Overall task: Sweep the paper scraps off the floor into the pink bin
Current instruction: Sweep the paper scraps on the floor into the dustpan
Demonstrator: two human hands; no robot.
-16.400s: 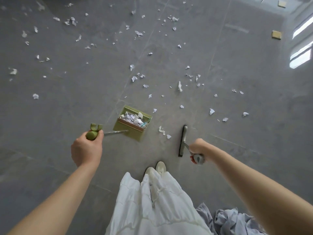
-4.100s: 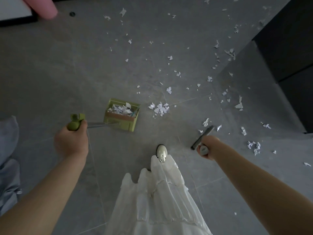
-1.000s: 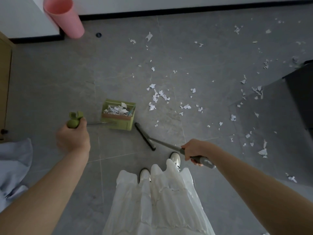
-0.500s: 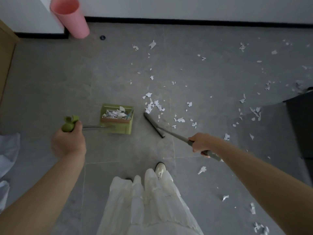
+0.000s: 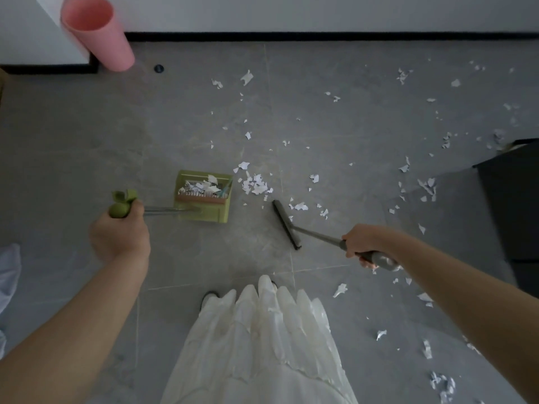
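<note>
Scraps [image 5: 256, 184] of white paper lay heaped on the grey floor [image 5: 87, 147] between the green dustpan [image 5: 204, 196] and the dark broom head [image 5: 286, 224], with more strewn out to the right. Of the two hands, the left hand [image 5: 119, 234] was clenched round the dustpan's green handle (the pan already held paper), while the right hand [image 5: 364, 243] grasped the grey broom handle. Far off at the wall stood the pink bin [image 5: 97, 33], well apart from everything.

Both bare arms reach forward and down. The left hand [image 5: 118, 237] and the right hand [image 5: 363, 243] each curl in a closed grip around a handle.
</note>
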